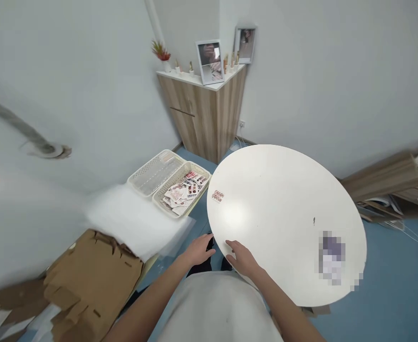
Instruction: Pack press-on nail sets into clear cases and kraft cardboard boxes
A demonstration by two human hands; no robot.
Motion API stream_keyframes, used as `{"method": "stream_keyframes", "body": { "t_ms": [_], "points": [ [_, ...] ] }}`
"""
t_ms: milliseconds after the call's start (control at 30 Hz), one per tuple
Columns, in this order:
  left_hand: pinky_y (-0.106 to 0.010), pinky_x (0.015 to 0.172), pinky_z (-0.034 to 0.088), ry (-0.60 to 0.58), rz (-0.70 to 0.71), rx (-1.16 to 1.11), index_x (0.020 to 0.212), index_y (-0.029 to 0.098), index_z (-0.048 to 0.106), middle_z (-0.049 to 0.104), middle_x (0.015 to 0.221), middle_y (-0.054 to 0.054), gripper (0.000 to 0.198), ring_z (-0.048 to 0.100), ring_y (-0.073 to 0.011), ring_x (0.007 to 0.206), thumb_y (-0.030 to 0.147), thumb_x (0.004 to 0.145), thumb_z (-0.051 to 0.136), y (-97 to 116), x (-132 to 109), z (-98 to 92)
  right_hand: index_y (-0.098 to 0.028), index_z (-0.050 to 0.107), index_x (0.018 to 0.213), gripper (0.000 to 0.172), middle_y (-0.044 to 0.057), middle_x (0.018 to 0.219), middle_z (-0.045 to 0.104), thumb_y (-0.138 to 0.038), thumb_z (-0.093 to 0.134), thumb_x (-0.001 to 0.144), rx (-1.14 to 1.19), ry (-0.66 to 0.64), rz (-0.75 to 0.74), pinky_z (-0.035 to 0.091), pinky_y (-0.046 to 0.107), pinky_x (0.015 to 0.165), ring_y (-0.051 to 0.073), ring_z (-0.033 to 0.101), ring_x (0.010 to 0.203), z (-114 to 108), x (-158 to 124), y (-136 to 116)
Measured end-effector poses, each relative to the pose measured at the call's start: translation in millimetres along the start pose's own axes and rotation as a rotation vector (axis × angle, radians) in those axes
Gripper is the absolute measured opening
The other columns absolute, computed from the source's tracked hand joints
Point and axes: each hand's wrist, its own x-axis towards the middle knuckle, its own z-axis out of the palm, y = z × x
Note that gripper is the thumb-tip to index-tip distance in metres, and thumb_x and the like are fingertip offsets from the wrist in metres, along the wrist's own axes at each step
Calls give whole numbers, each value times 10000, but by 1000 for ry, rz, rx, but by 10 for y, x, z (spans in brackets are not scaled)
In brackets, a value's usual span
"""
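Observation:
My left hand (199,250) is open, fingers apart, just off the near left edge of the white round table (283,190). Over the tabletop's near edge is my right hand (242,256), also open and holding nothing; whether it touches the surface I cannot tell. A small flat piece with rows of reddish-brown, nail-like ovals (217,195) lies on the table's left side, beyond both hands. Left of the table, a cream plastic basket (154,199) holds a heap of printed cards (182,194).
A flat cream lid or tray (155,172) adjoins the basket. White sheeting (134,221) and brown flattened cardboard (95,275) lie at the left. A wooden cabinet (202,111) with picture frames (211,61) stands in the corner. A pixelated patch (332,259) covers something on the table's right.

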Motion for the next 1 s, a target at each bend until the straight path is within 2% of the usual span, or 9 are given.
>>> {"method": "stream_keyframes", "body": {
  "t_ms": [100, 233, 567, 800, 1000],
  "points": [
    [-381, 898, 390, -36, -85, -91, 1267, 242, 381, 467, 1278, -67, 550, 439, -256, 1153, 468, 769, 436, 43, -292, 111, -227, 384, 1271, 483, 68, 1195, 520, -270, 442, 794, -22, -94, -35, 434, 308, 810, 203, 530, 1026, 62, -17, 28],
    [-393, 922, 369, 6, -191, -123, 1268, 227, 386, 457, 1288, -76, 570, 419, -262, 1174, 497, 768, 429, 6, -572, 175, -231, 400, 1260, 489, 74, 1191, 525, -258, 467, 777, -47, -139, -119, 439, 298, 789, 212, 535, 1026, 110, 20, -43],
    [-350, 895, 390, 136, -179, -98, 1269, 212, 383, 466, 1280, -80, 566, 445, -238, 1157, 500, 784, 418, -191, -824, 99, -189, 411, 1256, 494, 93, 1176, 534, -279, 486, 776, -162, -149, -194, 434, 316, 812, 215, 550, 997, 283, 187, -346],
    [-328, 891, 401, 284, -148, -117, 1228, 211, 434, 531, 1211, -61, 509, 504, -223, 1091, 432, 771, 459, -539, -1134, -85, -199, 416, 1254, 501, 94, 1160, 545, -301, 502, 771, -254, -141, -238, 438, 331, 809, 233, 543, 1014, 548, 374, -713],
    [-318, 897, 400, 331, -168, -164, 1208, 190, 458, 527, 1213, -72, 493, 513, -224, 1073, 394, 760, 476, -912, -1365, -184, -186, 393, 1272, 516, 112, 1220, 503, -319, 481, 782, -298, -197, -226, 423, 353, 840, 255, 494, 1090, 848, 480, -978]
  ]
}}
